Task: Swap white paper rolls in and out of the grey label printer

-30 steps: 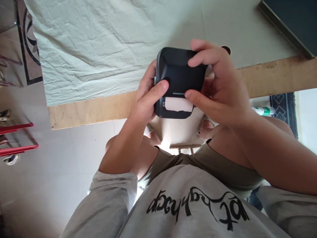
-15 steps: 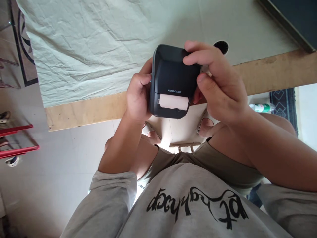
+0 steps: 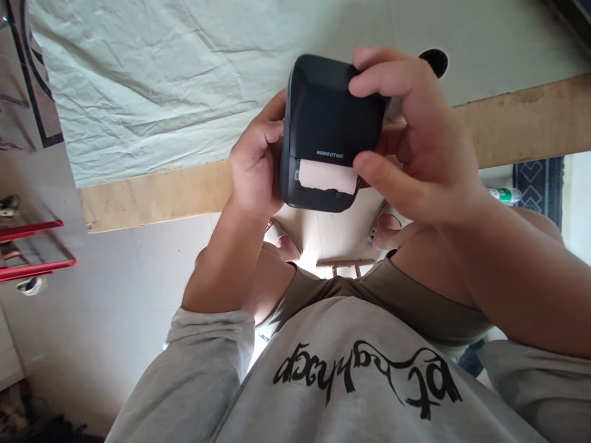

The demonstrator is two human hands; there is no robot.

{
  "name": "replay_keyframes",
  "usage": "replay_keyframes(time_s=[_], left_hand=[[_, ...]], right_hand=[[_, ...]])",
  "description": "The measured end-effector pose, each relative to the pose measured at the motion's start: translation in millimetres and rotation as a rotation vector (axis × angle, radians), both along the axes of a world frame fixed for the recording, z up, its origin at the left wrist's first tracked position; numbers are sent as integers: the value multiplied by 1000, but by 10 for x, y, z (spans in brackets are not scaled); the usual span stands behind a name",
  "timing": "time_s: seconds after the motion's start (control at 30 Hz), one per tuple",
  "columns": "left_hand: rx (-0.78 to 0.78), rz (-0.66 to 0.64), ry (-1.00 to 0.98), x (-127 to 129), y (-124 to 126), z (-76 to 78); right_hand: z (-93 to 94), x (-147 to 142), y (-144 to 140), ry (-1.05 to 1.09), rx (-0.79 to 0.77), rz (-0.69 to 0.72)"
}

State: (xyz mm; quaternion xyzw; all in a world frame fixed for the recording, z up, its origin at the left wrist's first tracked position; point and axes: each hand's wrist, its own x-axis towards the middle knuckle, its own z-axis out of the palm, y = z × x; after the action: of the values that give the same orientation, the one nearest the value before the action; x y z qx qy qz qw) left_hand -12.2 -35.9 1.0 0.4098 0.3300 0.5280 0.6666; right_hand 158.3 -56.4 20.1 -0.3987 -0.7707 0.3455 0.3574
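A black label printer [image 3: 335, 111] marked NIIMBOT is held up above the table's near edge. A pale pink strip of label paper [image 3: 325, 175] with a torn edge sticks out of its slot. My left hand [image 3: 258, 163] is closed round the printer's left side, its thumb against the side wall; the fingers behind are mostly hidden. My right hand [image 3: 429, 135] grips the right side, with fingertips on the upper right corner and the thumb beside the paper's right end. Its other fingers are partly hidden behind the printer.
A table with a wooden edge [image 3: 157, 197] lies ahead, covered by a wrinkled pale green cloth [image 3: 152, 80]. A round black grommet [image 3: 434, 61] sits right of my hands. A dark flat object [image 3: 572, 24] occupies the far right corner. A red rack [image 3: 37, 271] stands on the left floor.
The printer and both hands have moved slightly up in the picture. My right thumb has slid down the printer's right side to the paper's end.
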Motion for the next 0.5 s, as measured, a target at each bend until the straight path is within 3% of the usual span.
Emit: replay_keyframes(time_s=[0.17, 0.27, 0.37, 0.43, 0.5], left_hand=[[-52, 37, 16, 15, -7, 40], [-98, 54, 117, 24, -17, 89], [-65, 49, 76, 53, -25, 88], [-32, 35, 12, 78, -30, 58], [-7, 16, -16, 97, -37, 23]], right_hand=[[21, 33, 22, -107, 60, -13], [29, 81, 67, -191, 281, -68], [60, 126, 69, -245, 448, -190], [115, 141, 30, -233, 429, -277], [193, 135, -24, -213, 261, -349]])
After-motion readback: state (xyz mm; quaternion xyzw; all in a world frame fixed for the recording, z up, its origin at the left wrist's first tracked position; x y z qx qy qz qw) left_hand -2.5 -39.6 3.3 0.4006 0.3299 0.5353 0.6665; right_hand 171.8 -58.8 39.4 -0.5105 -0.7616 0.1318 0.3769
